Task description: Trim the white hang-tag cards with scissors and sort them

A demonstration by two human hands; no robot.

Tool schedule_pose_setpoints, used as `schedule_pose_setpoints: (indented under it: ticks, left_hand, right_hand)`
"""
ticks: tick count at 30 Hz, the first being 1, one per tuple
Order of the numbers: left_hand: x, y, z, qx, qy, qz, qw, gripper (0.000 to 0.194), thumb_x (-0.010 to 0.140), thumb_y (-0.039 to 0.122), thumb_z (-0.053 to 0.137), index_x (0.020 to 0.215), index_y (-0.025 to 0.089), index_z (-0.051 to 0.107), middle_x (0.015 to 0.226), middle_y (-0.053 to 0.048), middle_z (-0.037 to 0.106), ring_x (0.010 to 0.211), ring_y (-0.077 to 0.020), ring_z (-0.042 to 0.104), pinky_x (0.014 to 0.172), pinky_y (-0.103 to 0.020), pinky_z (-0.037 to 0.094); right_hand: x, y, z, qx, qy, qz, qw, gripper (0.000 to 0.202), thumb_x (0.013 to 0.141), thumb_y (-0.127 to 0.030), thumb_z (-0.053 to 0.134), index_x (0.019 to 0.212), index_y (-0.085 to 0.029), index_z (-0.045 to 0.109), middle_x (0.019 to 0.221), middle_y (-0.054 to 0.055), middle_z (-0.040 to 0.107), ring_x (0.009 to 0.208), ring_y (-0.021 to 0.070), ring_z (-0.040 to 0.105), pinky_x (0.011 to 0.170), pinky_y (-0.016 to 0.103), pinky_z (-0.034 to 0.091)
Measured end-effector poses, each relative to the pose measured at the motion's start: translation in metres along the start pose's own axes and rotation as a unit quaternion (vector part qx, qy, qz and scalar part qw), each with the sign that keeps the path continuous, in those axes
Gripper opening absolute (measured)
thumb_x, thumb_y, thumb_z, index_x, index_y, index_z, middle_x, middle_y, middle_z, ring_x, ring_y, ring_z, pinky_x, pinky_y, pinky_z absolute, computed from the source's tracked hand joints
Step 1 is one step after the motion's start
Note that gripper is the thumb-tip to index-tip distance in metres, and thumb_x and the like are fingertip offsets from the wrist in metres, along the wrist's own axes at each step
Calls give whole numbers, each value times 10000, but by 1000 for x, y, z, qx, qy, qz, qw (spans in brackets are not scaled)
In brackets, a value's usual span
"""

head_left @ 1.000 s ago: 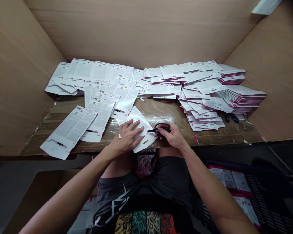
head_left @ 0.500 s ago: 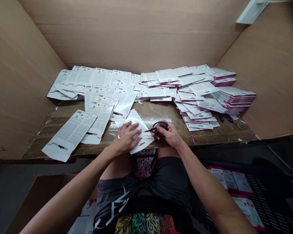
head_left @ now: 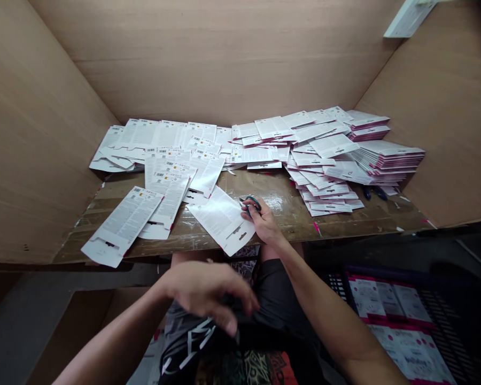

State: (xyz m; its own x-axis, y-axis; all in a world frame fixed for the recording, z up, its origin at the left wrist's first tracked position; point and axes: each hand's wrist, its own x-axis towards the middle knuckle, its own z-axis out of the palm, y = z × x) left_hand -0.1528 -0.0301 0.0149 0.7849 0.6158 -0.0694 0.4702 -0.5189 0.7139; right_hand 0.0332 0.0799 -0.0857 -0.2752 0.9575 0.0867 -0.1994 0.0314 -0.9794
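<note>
My right hand [head_left: 262,222] is closed around dark-handled scissors [head_left: 251,203] at the right side of a white packet [head_left: 220,216]. That packet lies slanted at the table's front edge, its slotted end towards me. My left hand [head_left: 214,291], slightly blurred, hangs above my lap with its fingers apart and nothing in them. Left of the packet, printed packets [head_left: 122,224] overlap one another. Another printed packet [head_left: 168,200] lies between these and the slanted one.
Packets [head_left: 324,171] are heaped at the right, beside neat stacks [head_left: 393,158]. More line the back [head_left: 164,133]. Dark-handled tools [head_left: 374,193] lie near the right panel. Below right stands a dark basket [head_left: 436,305] holding pink-and-white packets; a cardboard box [head_left: 80,326] is below left.
My left hand has let go of the slanted packet and moved back towards me over my lap. My right hand has shifted slightly left, still with the scissors.
</note>
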Motion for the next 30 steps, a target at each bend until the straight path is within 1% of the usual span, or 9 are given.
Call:
schedule_pose_setpoints:
  ticks: [2,5,6,9,14,18,22,25,30]
  left_hand:
    - [-16,14,12,-9,11,19,1000,276,983,466,728,1226,334,725,1359,-41,736,1241,-266,692,1020,-400,606]
    - [-24,2,37,140,226,-165,950,497,935,557,784,1293,239,652,1575,-153,598,1491,-377,538,1164,-547,531]
    - [-24,-8,43,186,258,-201,927,539,913,581,803,1267,208,642,1624,-188,543,1555,-415,458,1209,-598,484]
    - [-26,-37,54,242,246,-197,918,534,878,605,832,1152,190,638,1645,-191,519,1616,-439,351,1270,-613,419]
    - [-28,-54,50,236,288,-162,914,247,1032,459,678,1089,218,672,1451,-118,694,1518,-369,503,1231,-560,462]
    - [-18,-61,44,250,312,-194,896,226,1095,316,561,1239,228,711,1225,-106,775,1311,-336,649,1108,-525,530]
    - [-19,-63,46,295,269,-165,902,410,1060,352,631,1466,303,656,1450,-107,693,1443,-410,535,1129,-606,483]
    - [-31,-55,58,300,252,-162,906,420,1073,290,587,1486,324,652,1508,-92,671,1466,-395,528,1122,-599,486]
    - [-39,-21,88,242,315,-100,912,362,1113,322,513,1425,281,692,1415,-93,747,1375,-305,643,1102,-524,542]
  right_hand:
    - [-1,0,4,-3,15,-1,1000,516,902,-724,752,1110,-253,717,1281,83,642,1087,198,693,936,343,679]
    - [-16,-4,11,-3,34,8,999,508,928,-727,717,1105,-251,692,1271,88,636,1096,211,690,909,345,686]
    - [-24,-8,11,-11,33,8,999,478,960,-709,690,1107,-254,685,1262,88,636,1091,217,694,899,354,689]
    - [-53,-22,-2,-126,-12,-62,990,347,1050,-593,627,1037,-251,687,1330,110,624,1166,266,684,975,430,660]
    - [-65,-36,-31,-374,-158,-235,883,335,939,-534,817,947,-234,670,1408,156,610,1294,367,595,1120,542,528]
    - [-46,-25,-13,-504,-71,-203,836,312,987,-519,745,989,-218,663,1328,187,618,1223,384,578,1048,549,532]
    - [-31,-18,8,-585,-6,-172,793,152,1001,-354,698,1032,-206,674,1254,189,645,1125,384,577,989,550,523]
    - [-38,-22,10,-528,7,-176,831,81,979,-296,683,967,-223,649,1203,173,655,1138,378,597,1023,556,515]
    - [-73,-31,2,-177,4,-27,984,291,844,-329,806,894,-265,527,1155,116,711,1042,330,688,874,464,595]
